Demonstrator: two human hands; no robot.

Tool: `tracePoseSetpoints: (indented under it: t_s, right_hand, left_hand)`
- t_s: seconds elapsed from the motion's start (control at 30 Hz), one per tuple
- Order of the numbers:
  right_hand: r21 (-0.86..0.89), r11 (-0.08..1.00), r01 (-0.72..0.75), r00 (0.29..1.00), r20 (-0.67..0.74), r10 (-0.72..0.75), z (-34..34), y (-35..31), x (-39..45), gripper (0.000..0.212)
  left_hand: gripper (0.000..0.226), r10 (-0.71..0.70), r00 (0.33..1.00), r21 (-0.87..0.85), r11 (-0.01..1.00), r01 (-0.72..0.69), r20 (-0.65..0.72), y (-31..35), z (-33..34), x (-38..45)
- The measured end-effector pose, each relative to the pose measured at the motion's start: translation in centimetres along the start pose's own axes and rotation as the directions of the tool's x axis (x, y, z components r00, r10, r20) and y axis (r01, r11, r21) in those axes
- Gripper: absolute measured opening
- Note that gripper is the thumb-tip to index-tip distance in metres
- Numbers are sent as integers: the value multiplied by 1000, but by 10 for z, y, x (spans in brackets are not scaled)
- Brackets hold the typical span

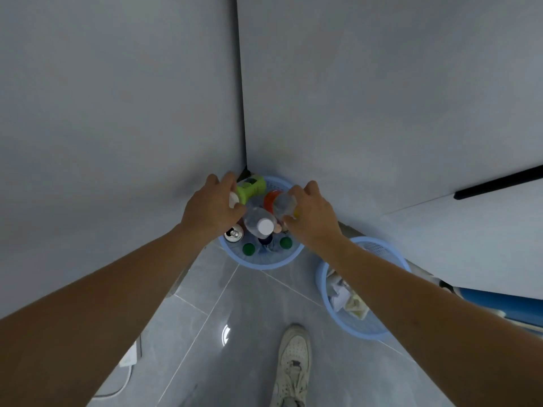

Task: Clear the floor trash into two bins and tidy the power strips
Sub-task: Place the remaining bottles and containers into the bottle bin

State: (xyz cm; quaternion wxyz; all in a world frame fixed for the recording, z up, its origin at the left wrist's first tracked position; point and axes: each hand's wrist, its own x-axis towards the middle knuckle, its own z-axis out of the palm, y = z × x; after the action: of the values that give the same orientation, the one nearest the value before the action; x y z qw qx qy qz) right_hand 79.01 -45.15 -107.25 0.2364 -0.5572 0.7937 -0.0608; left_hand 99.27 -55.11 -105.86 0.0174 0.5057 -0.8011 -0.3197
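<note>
Item: left hand (210, 208), centre of the frame, fingers curled round a green plastic bottle with a white cap (249, 190), held over the far-left rim of the bin below. Item: right hand (311, 215), just right of centre, fingers and thumb clamped on a clear plastic bottle (283, 205) with an orange-red label showing beside it. Item: clear plastic bottle with a white screw cap (261, 223), between the two hands, cap toward the camera; which hand carries it cannot be told. Item: round pale-blue plastic mesh bin (264, 261), set in the corner where two grey walls meet, centre of the frame; contents include a silver drink can (234, 234) at its left edge and two green bottle caps (248, 249) near its lower rim. Item: second round pale-blue plastic mesh bin (357, 331), right of centre and lower, apart from the first; contents crumpled white paper and wrappers (340, 292). Item: white power strip with a white cable (128, 361), lower left, on grey floor tiles (235, 304). Item: white lace-up sneaker (293, 365), bottom centre. Item: blue cylinder (499, 304), right edge.
</note>
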Motion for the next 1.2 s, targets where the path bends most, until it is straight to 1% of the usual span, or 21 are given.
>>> tracePoseSetpoints:
  t_s: [0.07, 0.17, 0.27, 0.4, 0.5, 0.6, 0.67, 0.87, 0.97, 1.1, 1.2]
  right_hand:
    - [-26, 1000, 4, 1000, 11, -3, -1, 1, -4, 47]
    - [-37, 999, 12, 1000, 20, -12, -1, 3, -8, 49]
    - [-37, 999, 21, 1000, 14, -20, 0, 4, -9, 48]
    - [-64, 997, 41, 999, -7, -42, 2, 8, -7, 45]
    - [-76, 995, 58, 998, -4, -58, 5, 11, -5, 46]
    - [-90, 993, 77, 997, -5, -77, 4, 12, -6, 43]
    - [-95, 992, 85, 996, -2, -86, 0, 11, -8, 43]
    - [-122, 987, 107, 994, -14, -109, -11, 0, -14, 47]
    - [-137, 985, 109, 993, -22, -114, -10, -4, -19, 50]
    - [-190, 973, 134, 987, -60, -148, -11, -12, -31, 48]
    - [-211, 965, 153, 984, -54, -168, -21, -30, -55, 44]
  left_hand:
    - [30, -24, 1000, 11, 1000, 24, -10, -8, -1, -14]
    - [31, -53, 998, 60, 997, 51, 38, -22, 5, -31]
    - [31, -70, 995, 49, 997, 67, 73, -31, 16, -37]
    - [30, -58, 995, 38, 998, 55, 84, -35, 30, -30]
    - [33, -63, 996, 15, 998, 63, 60, -37, 37, -22]
    - [40, -103, 995, 37, 994, 103, -9, -42, 38, -24]
    - [46, -120, 993, 44, 992, 120, -12, -46, 35, -28]
    - [49, -128, 992, 52, 990, 128, -5, -50, 18, -40]
    - [49, -123, 992, 49, 991, 123, -15, -51, 13, -47]
    - [43, -86, 995, 53, 995, 89, -44, -46, 9, -68]
    - [39, -47, 997, 54, 997, 50, -58, -37, -1, -98]
